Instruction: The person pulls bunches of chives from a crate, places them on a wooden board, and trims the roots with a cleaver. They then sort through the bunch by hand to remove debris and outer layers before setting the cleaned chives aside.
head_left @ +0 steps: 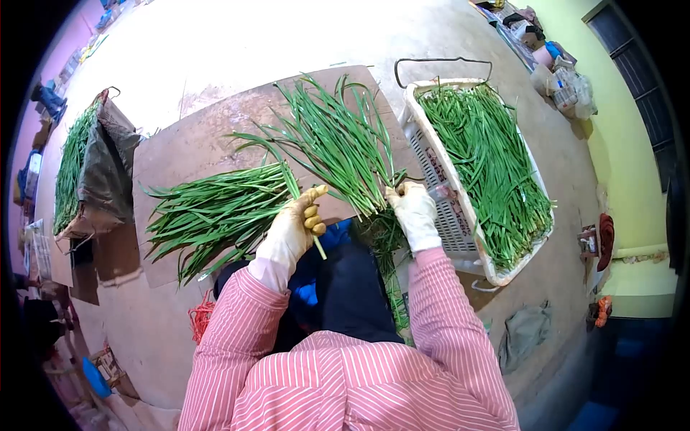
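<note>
My left hand (296,223), in a pale glove with yellowed fingers, is closed around a few garlic chives (291,179); their pale cut ends stick out below the fist. To its left lies a bundle of garlic chives (215,205) on a brown board (208,136). A looser pile of garlic chives (334,136) fans out over the board's upper right. At that pile's stalk ends, my gloved right hand (413,208) has its fingers pinched together; what is between them is hidden. Thin leafy scraps (388,241) hang just below, between the hands.
A white plastic crate (440,169) with a wire handle stands close on the right, full of garlic chives. Another lined container (111,169) of greens is at the left. Red ties (203,317) and a grey cloth (525,334) lie on the floor.
</note>
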Action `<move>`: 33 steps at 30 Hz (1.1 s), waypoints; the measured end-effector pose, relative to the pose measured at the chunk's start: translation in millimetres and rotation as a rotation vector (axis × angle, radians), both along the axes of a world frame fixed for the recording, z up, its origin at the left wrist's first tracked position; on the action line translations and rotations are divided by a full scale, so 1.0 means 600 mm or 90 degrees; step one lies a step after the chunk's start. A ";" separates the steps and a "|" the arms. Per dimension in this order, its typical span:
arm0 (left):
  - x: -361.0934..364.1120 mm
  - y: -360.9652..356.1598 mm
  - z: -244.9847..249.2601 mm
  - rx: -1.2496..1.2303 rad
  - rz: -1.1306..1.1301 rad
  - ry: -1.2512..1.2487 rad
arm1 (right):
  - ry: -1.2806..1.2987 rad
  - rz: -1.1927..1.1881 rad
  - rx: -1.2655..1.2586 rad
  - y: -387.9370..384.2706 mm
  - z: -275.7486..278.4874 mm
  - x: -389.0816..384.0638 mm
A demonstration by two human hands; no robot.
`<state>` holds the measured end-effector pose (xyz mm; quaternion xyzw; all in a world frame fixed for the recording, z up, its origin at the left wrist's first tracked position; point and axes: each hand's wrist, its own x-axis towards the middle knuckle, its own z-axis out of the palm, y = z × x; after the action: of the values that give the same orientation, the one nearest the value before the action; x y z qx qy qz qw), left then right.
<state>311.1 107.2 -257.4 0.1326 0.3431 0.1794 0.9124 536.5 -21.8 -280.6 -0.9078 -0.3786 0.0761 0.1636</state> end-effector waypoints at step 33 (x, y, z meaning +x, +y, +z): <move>0.057 -0.003 0.002 0.107 -0.193 0.058 | 1.078 0.082 0.334 -0.060 0.061 -0.084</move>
<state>345.3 105.2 -256.0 0.2668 0.3441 0.0619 0.8981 486.1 -57.6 -243.8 -0.4573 -0.1861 0.6417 0.5869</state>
